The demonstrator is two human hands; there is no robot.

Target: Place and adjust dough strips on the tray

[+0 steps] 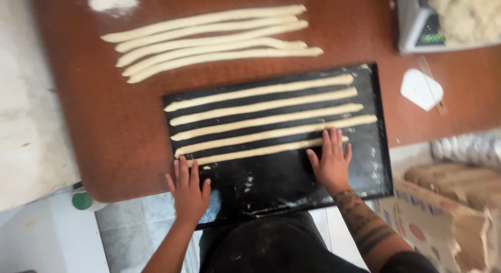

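left hand: lower middle of the frame, laid flat with fingers spread a little, fingertips at the near left corner of the tray, gripping nothing
right hand: right of centre, flat and open on the tray, fingertips touching the right end of the nearest dough rope
black baking tray: dark and rectangular, dusted with flour, lying in the middle of the frame on the table, its near edge hanging past the table's edge
dough ropes on the tray: five long thin strands lying side by side, running left to right, slightly apart from each other
nearest dough rope: lowest of the five, under the right hand's fingertips at its right end
loose dough ropes: a bunch of about five more, upper left of centre, lying close together on the bare table
brown table: reddish-brown top with a flour patch at the upper left
scale: upper right corner, with a pale lump of dough on it
white scraper: right of the tray, on the table
cardboard box: lower right, below the table
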